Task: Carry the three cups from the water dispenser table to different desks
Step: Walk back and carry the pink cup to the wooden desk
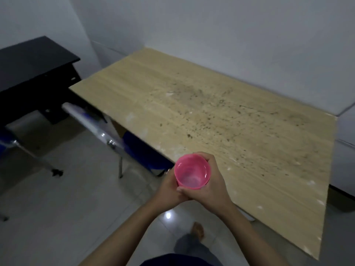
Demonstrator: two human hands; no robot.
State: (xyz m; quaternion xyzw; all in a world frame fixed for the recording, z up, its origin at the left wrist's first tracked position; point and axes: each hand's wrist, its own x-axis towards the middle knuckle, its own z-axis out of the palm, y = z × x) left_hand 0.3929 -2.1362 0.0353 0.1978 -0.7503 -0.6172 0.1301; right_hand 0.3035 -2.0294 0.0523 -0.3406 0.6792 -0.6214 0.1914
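A pink plastic cup (pixel 192 171) is held upright in front of me, its open mouth toward the camera and a little clear water inside. My left hand (pixel 170 188) wraps its left side and my right hand (pixel 212 186) wraps its right side, fingers overlapping below the rim. The cup hovers just over the near left edge of a light wooden desk (pixel 221 116) with a stained, speckled top. No other cup is in view.
A blue chair with a metal frame (pixel 115 139) is pushed under the wooden desk's left side. A black desk (pixel 32 62) stands at the far left with another blue chair (pixel 7 143). White walls lie behind. My bare foot (pixel 197 230) is on the tiled floor.
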